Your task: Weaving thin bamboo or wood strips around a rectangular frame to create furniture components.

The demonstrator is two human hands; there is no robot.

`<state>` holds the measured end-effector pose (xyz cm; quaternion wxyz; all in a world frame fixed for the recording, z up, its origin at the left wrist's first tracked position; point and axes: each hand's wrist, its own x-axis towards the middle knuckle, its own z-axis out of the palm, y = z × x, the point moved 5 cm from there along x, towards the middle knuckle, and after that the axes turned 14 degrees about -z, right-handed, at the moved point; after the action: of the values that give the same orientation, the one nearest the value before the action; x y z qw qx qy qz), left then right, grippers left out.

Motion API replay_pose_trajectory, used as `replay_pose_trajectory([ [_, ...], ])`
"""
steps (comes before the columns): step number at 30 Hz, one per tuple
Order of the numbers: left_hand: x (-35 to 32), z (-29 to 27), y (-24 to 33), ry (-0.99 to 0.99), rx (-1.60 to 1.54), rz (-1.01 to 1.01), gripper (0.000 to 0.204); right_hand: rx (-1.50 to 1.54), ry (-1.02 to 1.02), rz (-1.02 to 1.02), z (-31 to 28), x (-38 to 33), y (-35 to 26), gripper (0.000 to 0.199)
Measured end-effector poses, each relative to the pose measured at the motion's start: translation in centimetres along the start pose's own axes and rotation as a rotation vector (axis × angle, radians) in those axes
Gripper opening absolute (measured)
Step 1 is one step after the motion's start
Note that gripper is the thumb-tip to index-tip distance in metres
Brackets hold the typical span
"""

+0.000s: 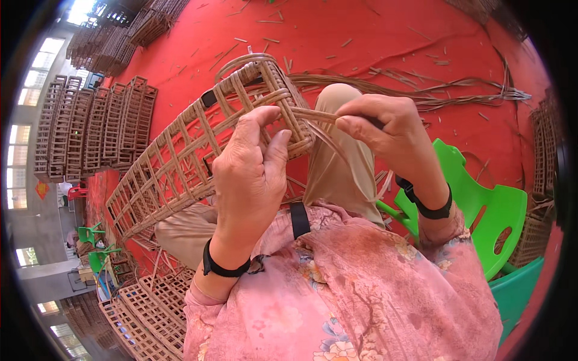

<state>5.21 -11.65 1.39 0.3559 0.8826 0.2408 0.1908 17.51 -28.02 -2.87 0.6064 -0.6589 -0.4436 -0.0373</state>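
The left hand (250, 171) clamps the near corner of a long woven frame (180, 162) lying across the person's lap, fingers closed on its rim, likely to steady it. The right hand (385, 129) pinches a flat cane strip (316, 114) coming off that corner, pulled taut sideways. The frame's long axis runs from the hands away toward the lower left, over the red floor (361, 36).

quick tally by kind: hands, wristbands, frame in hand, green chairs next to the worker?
Hands: 2, left hand and right hand
Black wristbands: 2, left wristband and right wristband
Woven lattice frame in hand: 1
Green plastic chair beside the person: 1
Total: 6
Finished frames stacked behind are too many to count.
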Motion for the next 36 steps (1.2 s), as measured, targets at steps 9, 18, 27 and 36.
replay_pose_trajectory([
  [9,0.5,0.2,-0.2,0.032,0.010,0.037,0.032,-0.067,-0.167,0.014,0.7,1.9,0.1,0.016],
  [18,1.0,0.1,-1.6,0.014,-0.290,-0.095,0.026,0.215,-0.313,0.103,2.8,3.0,2.4,0.022],
  [27,-0.1,-2.1,-1.9,0.259,0.219,0.210,0.013,0.137,-0.300,0.179,-0.7,3.0,2.5,0.017],
  [36,-0.4,-3.6,-3.4,0.200,0.247,0.074,0.026,0.022,-0.373,0.088,1.5,4.1,1.6,0.020],
])
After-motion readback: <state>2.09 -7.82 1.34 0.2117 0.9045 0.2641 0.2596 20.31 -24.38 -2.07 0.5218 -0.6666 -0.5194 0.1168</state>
